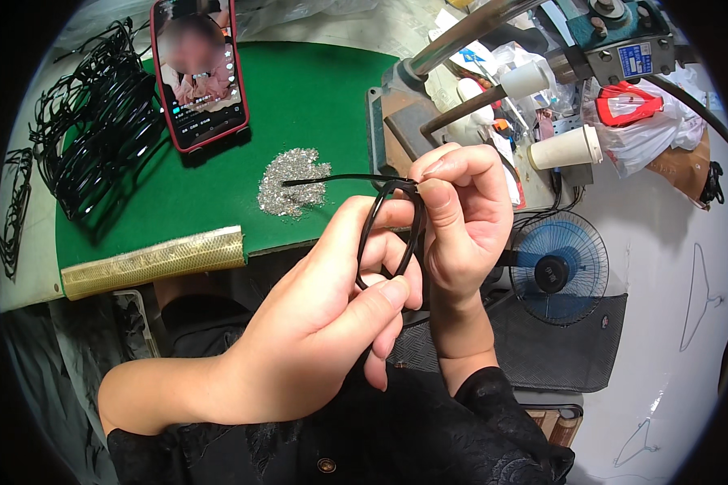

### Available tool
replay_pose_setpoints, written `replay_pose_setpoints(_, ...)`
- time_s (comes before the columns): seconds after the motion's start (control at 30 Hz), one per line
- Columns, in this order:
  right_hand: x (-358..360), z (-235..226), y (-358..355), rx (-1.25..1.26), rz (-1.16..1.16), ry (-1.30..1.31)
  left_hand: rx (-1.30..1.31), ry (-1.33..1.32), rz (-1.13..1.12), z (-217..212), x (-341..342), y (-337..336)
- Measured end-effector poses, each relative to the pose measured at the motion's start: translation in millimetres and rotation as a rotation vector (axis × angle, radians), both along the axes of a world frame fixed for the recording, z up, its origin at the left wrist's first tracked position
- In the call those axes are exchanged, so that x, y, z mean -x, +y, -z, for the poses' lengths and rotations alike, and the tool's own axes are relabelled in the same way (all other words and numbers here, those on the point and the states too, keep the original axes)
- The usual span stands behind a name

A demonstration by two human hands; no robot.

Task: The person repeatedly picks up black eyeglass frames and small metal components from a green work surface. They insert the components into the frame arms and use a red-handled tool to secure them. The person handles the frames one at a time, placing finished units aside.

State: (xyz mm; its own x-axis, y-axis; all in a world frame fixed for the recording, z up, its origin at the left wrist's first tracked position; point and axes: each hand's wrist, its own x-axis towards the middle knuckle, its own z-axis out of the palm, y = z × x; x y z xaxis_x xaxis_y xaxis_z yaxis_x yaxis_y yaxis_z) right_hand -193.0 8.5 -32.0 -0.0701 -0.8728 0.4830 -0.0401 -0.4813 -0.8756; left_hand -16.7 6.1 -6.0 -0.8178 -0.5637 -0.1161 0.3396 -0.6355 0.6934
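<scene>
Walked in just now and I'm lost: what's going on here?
A person's left hand holds a black eyeglass frame while the right hand pinches it at one corner. A black side piece points left from there, its tip overlapping a pile of silvery bits in view. The pile lies on a green mat, near a phone and heaped black frames.
</scene>
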Motion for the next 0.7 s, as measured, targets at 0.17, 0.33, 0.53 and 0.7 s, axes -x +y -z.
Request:
replay_pose_setpoints(0.17, 3.0, -1.8, 0.0, -0.013, -0.009, 0.006, 0.012, 0.001, -0.006, 0.1, 1.3, 1.0)
replay_pose_setpoints(0.33, 3.5, -1.8, -0.1, -0.046, -0.029, -0.005, 0.013, -0.012, -0.016, 0.9, 1.0, 1.4)
replay_pose_setpoints(0.53, -0.3, 1.2, -1.3, -0.017, 0.010, 0.016, -0.022, 0.008, -0.039, 1.5, 1.2, 2.0)
replay_pose_setpoints(0.7, -0.4, 3.9, -3.2, 0.016, -0.032, -0.063, -0.059, 0.028, -0.060, -1.7, 0.5, 0.3)
